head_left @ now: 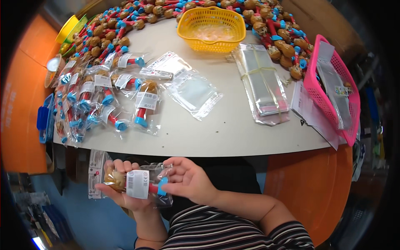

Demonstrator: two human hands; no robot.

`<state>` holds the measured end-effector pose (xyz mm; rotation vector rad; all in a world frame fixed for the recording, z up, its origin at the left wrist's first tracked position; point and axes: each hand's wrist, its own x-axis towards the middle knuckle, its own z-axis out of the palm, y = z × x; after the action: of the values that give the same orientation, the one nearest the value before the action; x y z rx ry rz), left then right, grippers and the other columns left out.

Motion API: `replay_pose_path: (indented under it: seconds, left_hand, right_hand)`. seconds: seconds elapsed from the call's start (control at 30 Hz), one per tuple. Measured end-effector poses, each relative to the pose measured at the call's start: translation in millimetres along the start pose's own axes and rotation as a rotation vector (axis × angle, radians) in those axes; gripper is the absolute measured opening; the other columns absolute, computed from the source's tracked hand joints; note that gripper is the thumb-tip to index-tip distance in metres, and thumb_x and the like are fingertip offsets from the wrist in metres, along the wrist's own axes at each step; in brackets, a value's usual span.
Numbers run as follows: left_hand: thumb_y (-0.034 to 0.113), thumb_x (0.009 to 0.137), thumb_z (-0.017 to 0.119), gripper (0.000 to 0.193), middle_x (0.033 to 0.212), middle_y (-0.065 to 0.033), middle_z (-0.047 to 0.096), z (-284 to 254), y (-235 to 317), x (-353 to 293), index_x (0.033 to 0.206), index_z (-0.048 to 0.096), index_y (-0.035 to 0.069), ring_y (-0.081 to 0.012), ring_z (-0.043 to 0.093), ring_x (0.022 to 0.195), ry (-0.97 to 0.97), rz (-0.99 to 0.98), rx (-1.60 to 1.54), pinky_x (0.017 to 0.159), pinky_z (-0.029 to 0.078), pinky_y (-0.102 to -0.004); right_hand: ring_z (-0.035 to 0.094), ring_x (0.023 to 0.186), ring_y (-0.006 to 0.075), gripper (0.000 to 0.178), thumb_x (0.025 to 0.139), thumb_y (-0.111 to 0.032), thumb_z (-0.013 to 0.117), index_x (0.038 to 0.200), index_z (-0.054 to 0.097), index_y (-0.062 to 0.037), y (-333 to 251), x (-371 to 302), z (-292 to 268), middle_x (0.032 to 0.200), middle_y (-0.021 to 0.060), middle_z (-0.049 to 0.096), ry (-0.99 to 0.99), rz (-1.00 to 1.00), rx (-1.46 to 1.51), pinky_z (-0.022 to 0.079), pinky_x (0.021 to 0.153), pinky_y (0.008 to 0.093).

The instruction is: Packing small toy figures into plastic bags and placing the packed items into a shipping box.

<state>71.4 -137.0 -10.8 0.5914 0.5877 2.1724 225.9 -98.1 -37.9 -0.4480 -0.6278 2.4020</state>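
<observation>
Over my lap, in front of the table edge, both hands hold a bagged toy [116,180] with a brown head, red stem and blue base, lying sideways. A white printed label [137,184] covers its middle. My left hand [129,201] cups the head end from below, its fingertips showing above it. At the other end, my right hand [187,180] grips the blue base and the clear plastic bag [160,168] around it. The bag's printed header card [96,173] sticks out to the left of my left hand.
Bagged toys [87,93] pile up at the table's left; loose toys [156,10] line its back. A yellow basket [211,41] stands at the back. Flat bags [191,93] lie mid-table, a banded bag stack [260,83] right of them. A pink basket [352,112] leans at the right edge.
</observation>
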Motion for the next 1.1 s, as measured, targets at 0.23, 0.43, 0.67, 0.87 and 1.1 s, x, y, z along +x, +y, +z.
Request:
replay_pose_path:
  seconds: [0.23,0.43,0.67,0.87,1.1]
  left_hand:
    - [0.053,0.099,0.045,0.050,0.087,-0.0057,0.056,8,-10,-9,0.098,0.052,0.003,-0.0158,0.059,0.080,0.389,-0.173,0.079,0.081,0.051,-0.0302]
    - [0.053,0.099,0.047,0.054,0.092,-0.0059,0.050,15,-6,-9,0.113,0.049,0.000,-0.0188,0.053,0.088,0.184,-0.136,-0.037,0.086,0.048,-0.0354]
    - [0.048,0.095,0.056,0.049,0.086,-0.0040,0.044,10,-8,-5,0.111,0.042,0.004,-0.0147,0.043,0.079,-0.045,-0.104,-0.255,0.080,0.040,-0.0301]
    - [0.038,0.095,0.059,0.037,0.089,-0.0053,0.051,-15,6,-4,0.103,0.045,0.004,-0.0152,0.052,0.085,0.018,-0.118,-0.176,0.087,0.045,-0.0312]
    - [0.044,0.092,0.061,0.049,0.102,-0.0063,0.054,-17,17,2,0.115,0.045,0.003,-0.0194,0.053,0.099,-0.019,-0.214,-0.411,0.097,0.039,-0.0397]
  right_hand:
    - [0.063,0.107,0.0174,0.065,0.077,-0.003,0.080,0.130,0.044,0.0035,-3,-13,-1,0.120,0.0137,0.059,0.014,-0.422,-0.667,0.053,0.094,0.0323]
    - [0.063,0.103,0.0175,0.070,0.079,-0.001,0.076,0.136,0.037,0.0035,-10,-13,-1,0.113,0.0142,0.062,0.039,-0.268,-0.474,0.054,0.090,0.0308]
    - [0.062,0.101,0.0155,0.070,0.084,0.001,0.070,0.141,0.031,-0.0022,-5,-8,0,0.114,0.0144,0.061,-0.019,0.071,0.047,0.054,0.086,0.0287]
    - [0.065,0.095,0.0171,0.057,0.080,-0.005,0.078,0.129,0.049,-0.0018,17,0,-4,0.113,0.0122,0.062,-0.005,-0.567,-0.827,0.057,0.081,0.0295]
    - [0.063,0.098,0.0171,0.053,0.082,0.010,0.069,0.124,0.040,-0.0031,21,8,9,0.111,0.0137,0.062,0.014,-0.217,-0.365,0.055,0.080,0.0286]
